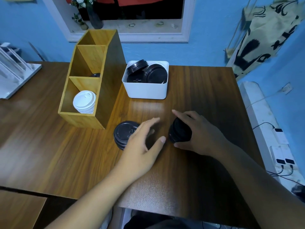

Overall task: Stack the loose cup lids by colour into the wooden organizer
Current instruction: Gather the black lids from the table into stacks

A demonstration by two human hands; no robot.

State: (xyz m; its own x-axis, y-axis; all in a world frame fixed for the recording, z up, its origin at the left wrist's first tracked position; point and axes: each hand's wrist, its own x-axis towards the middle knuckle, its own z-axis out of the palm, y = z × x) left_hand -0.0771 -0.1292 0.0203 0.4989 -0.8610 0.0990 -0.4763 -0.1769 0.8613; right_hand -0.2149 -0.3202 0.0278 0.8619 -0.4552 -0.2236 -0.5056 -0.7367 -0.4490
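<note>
The wooden organizer stands left of centre on the table. Its front compartment holds a stack of white lids; a black lid shows low in the middle compartment. A short stack of black lids lies flat on the table in front of the organizer. My left hand hovers over its right edge, fingers spread, holding nothing. My right hand grips a tilted stack of black lids standing on edge. A white bin behind holds more black lids.
A white rack sits at the table's far left. The table's right edge drops to a white ledge with power adapters and cables. The blue wall and a window sill are behind the organizer.
</note>
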